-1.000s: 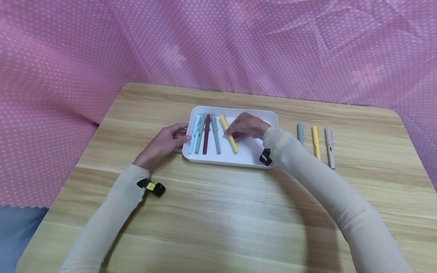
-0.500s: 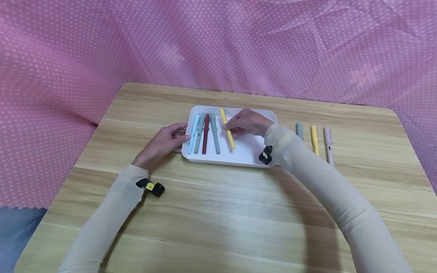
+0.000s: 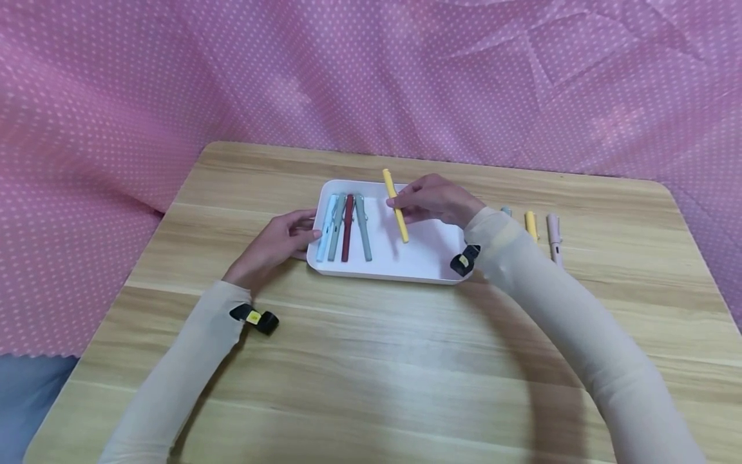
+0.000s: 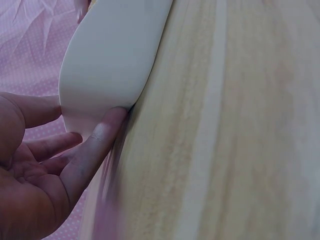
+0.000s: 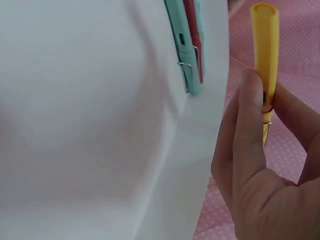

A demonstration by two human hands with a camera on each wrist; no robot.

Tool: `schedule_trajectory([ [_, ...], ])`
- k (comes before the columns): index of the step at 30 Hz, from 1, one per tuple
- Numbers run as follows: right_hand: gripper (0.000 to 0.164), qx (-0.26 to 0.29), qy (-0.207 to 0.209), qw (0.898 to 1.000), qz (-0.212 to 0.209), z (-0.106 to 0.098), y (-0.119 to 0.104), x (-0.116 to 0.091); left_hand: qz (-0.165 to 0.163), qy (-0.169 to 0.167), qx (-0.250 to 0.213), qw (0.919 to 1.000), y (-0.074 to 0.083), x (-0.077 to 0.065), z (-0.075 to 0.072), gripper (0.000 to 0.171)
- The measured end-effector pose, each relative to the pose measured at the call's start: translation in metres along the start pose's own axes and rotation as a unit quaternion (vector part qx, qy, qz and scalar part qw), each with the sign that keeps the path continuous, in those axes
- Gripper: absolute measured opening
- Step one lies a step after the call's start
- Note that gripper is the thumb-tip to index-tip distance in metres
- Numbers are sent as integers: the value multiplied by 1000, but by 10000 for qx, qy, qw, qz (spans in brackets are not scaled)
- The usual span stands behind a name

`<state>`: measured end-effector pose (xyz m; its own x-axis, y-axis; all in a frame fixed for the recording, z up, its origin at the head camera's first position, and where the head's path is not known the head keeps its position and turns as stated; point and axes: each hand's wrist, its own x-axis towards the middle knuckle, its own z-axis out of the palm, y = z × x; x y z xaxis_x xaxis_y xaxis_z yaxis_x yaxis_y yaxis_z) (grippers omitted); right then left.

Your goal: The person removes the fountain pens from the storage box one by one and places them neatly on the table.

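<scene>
A white tray [image 3: 431, 261] lies on the table. My left hand [image 3: 278, 241] holds its left end in the head view, thumb at the rim. In the left wrist view, other fingertips of that hand touch the tray's outer wall. Above the tray, my right hand [image 3: 437, 200] pinches a yellow pen [image 3: 397, 209] between thumb and fingers. The right wrist view shows this pen [image 5: 266, 50] tilted, with its clip below the fingers. Inside the tray, on the left, lie a light blue pen [image 3: 326, 229], a grey-green pen [image 3: 336, 232], a dark red pen [image 3: 347, 229] and another grey-green pen [image 3: 363, 229].
Right of the tray, on the wooden table [image 3: 371, 374], lie a blue-grey pen [image 3: 507, 211], a second yellow pen [image 3: 531, 224] and a lilac pen [image 3: 554, 235], all partly hidden by my right sleeve. A pink dotted curtain [image 3: 371, 77] hangs behind the table.
My right hand has lifted the yellow pen off the tray floor and moved it up and slightly right. The left hand and the other pens keep their places.
</scene>
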<state>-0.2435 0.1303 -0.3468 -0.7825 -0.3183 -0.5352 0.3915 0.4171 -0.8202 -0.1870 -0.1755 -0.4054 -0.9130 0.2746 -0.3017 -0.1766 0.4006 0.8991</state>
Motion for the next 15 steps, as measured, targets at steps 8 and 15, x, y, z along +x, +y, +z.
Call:
schedule_trajectory([
  [8, 34, 397, 92, 9987, -295, -17, 5, -22, -113, 48, -24, 9999, 2, -1, 0, 60],
  [15, 44, 531, 267, 9978, -310, -37, 13, -40, -134, 33, 6, 9999, 4, -2, 1, 60],
])
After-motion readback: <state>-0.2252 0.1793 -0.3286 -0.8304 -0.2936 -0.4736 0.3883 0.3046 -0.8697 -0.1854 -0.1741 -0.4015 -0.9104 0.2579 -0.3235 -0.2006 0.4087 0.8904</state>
